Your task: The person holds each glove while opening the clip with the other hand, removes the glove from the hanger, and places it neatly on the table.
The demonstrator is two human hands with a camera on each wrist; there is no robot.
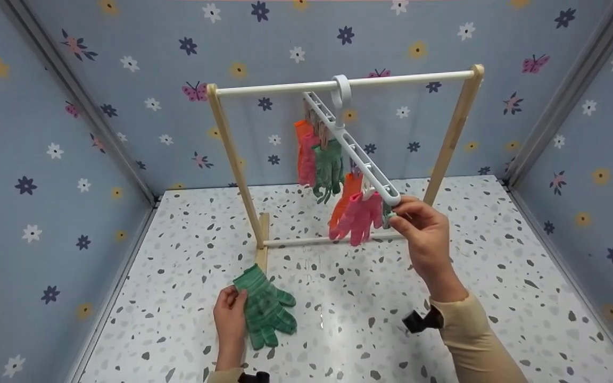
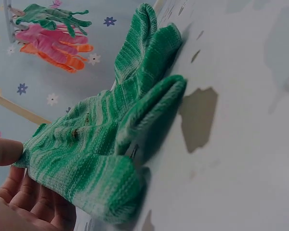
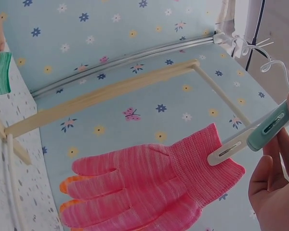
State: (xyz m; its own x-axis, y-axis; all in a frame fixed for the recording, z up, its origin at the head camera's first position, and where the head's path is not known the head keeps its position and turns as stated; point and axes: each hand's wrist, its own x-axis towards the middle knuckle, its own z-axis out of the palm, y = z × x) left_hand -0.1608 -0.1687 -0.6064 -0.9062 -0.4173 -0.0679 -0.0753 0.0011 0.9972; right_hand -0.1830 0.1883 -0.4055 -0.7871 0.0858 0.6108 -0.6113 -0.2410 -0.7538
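My left hand [image 1: 230,322] pinches the cuff of a green striped knit glove [image 1: 268,311], whose fingers hang toward the speckled tabletop. In the left wrist view, thumb and fingertips meet at the glove's cuff [image 2: 31,149]. At the near end of a white clip hanger [image 1: 367,159], my right hand [image 1: 428,242] holds a teal clothespin [image 3: 269,127] between thumb and fingers. Just beside it, a white clothespin [image 3: 229,148] grips the cuff of a pink glove [image 3: 144,185]. Behind the pink one hangs an orange glove [image 1: 345,199], partly hidden.
The hanger's hook [image 1: 341,91] loops over the top bar [image 1: 413,79] of a wooden rack. Farther along hang another green glove [image 1: 329,165], a pink glove [image 1: 307,159] and an orange glove [image 1: 300,127]. Flowered walls [image 1: 141,32] enclose the speckled table [image 1: 189,255].
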